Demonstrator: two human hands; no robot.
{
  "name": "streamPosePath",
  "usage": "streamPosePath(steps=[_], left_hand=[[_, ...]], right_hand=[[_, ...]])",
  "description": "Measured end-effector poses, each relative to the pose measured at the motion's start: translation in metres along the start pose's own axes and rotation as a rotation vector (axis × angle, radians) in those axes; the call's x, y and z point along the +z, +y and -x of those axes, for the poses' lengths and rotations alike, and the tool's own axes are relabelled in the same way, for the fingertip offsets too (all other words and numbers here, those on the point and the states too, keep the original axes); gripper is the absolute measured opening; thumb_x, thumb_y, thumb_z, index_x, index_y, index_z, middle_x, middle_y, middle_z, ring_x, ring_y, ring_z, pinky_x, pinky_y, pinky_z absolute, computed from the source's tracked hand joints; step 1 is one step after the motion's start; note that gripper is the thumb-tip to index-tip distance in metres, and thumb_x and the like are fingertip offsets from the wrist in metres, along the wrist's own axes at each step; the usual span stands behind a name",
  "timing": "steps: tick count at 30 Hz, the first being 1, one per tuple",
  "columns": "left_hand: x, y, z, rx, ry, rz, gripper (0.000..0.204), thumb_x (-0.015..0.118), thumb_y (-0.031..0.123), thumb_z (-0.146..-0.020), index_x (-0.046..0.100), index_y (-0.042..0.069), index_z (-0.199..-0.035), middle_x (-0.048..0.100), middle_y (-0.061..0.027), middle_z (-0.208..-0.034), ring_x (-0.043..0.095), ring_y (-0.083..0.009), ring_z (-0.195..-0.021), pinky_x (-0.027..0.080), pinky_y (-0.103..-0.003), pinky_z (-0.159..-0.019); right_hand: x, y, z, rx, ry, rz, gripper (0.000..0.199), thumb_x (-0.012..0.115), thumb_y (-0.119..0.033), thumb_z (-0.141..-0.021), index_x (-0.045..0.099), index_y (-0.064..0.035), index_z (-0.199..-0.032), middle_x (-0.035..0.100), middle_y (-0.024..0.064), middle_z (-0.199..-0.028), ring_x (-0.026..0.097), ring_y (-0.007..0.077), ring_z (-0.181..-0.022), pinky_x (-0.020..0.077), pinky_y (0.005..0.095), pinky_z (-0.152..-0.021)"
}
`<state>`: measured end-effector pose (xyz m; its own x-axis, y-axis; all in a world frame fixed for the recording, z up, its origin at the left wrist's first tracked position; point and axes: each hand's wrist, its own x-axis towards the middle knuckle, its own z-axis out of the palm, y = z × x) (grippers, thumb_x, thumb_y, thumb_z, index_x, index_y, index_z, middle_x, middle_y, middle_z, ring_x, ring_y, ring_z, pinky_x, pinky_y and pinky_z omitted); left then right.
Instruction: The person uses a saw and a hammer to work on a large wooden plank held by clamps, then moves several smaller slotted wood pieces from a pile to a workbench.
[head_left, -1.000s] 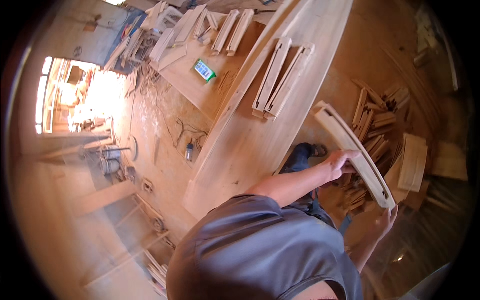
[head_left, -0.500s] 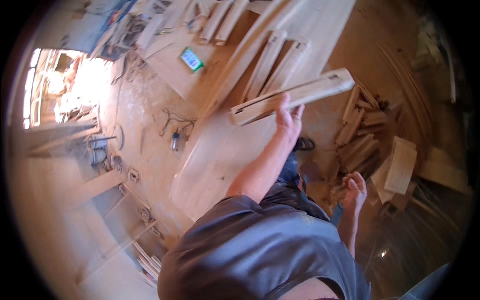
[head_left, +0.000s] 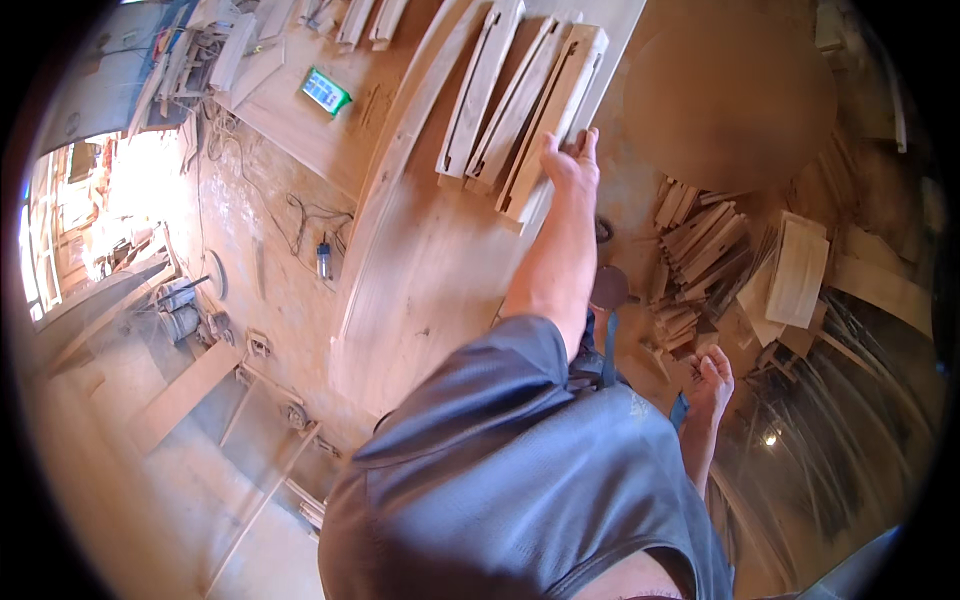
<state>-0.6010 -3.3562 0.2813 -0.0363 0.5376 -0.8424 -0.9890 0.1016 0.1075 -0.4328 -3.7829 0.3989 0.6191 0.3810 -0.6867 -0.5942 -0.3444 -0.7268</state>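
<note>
My left hand (head_left: 572,165) is closed around the near side of a long grooved wooden bar (head_left: 553,125), fingers on its right edge. This bar lies on a wide pale wooden board (head_left: 430,300), side by side with two similar bars, a middle grooved bar (head_left: 515,100) and a left grooved bar (head_left: 480,90). Each has a dark slot running along it. Down at my right side hangs my right hand (head_left: 710,380), its fingers loosely curled with nothing visible in them. A blue strap (head_left: 679,410) shows beside that wrist.
A curved wooden piece (head_left: 385,170) runs along the board's left side. Beyond it lies a green and white packet (head_left: 326,91). A corded tool (head_left: 323,260) rests at left. Stacked wood offcuts (head_left: 705,245) and flat pale panels (head_left: 798,270) lie on the right.
My left hand has moved the grooved bar from a raised, crosswise position up and forward onto the board beside the two others. My right hand stays low at my side.
</note>
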Motion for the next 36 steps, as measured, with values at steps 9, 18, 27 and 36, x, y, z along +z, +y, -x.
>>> streamPosePath(steps=[9,18,27,36], left_hand=[[0.005,0.023,-0.067,-0.048,-0.125,-0.138,0.038,0.037,0.016,-0.106,0.035,-0.013,-0.130,0.048,-0.0275,-0.129,0.054,-0.0402,-0.118,0.050,-0.051,-0.107],[-0.076,0.068,-0.046,-0.378,-0.047,-1.245,0.057,0.027,0.027,-0.106,0.018,-0.007,-0.151,0.030,-0.0195,-0.158,0.037,-0.0399,-0.141,0.033,-0.052,-0.118],[-0.196,0.014,0.066,-0.602,-0.545,-2.704,0.052,0.049,0.022,-0.101,0.034,-0.006,-0.143,0.056,-0.0291,-0.130,0.061,-0.0397,-0.114,0.051,-0.047,-0.098],[-0.381,0.036,0.187,-0.841,-0.937,-3.335,0.070,0.063,0.021,-0.097,0.028,-0.013,-0.147,0.065,-0.0254,-0.119,0.068,-0.0307,-0.101,0.056,-0.038,-0.089]], right_hand=[[0.022,-0.004,0.030,0.081,0.166,0.113,0.036,0.065,-0.004,-0.089,0.059,0.0022,-0.124,0.066,0.0107,-0.102,0.066,0.0181,-0.085,0.0528,0.0282,-0.074],[0.013,0.134,0.082,0.148,0.322,0.349,0.038,0.068,-0.014,-0.085,0.064,-0.0006,-0.121,0.070,0.0116,-0.107,0.066,0.0211,-0.097,0.0530,0.0340,-0.086],[-0.020,0.414,0.159,0.416,0.804,-0.197,0.031,0.061,-0.008,-0.080,0.067,0.0013,-0.109,0.072,0.0169,-0.089,0.070,0.0277,-0.081,0.0536,0.0390,-0.071],[-0.190,0.708,0.160,0.778,1.111,-0.146,0.025,0.065,-0.021,-0.080,0.068,-0.0028,-0.096,0.070,0.0211,-0.096,0.066,0.0397,-0.091,0.0526,0.0451,-0.079]])
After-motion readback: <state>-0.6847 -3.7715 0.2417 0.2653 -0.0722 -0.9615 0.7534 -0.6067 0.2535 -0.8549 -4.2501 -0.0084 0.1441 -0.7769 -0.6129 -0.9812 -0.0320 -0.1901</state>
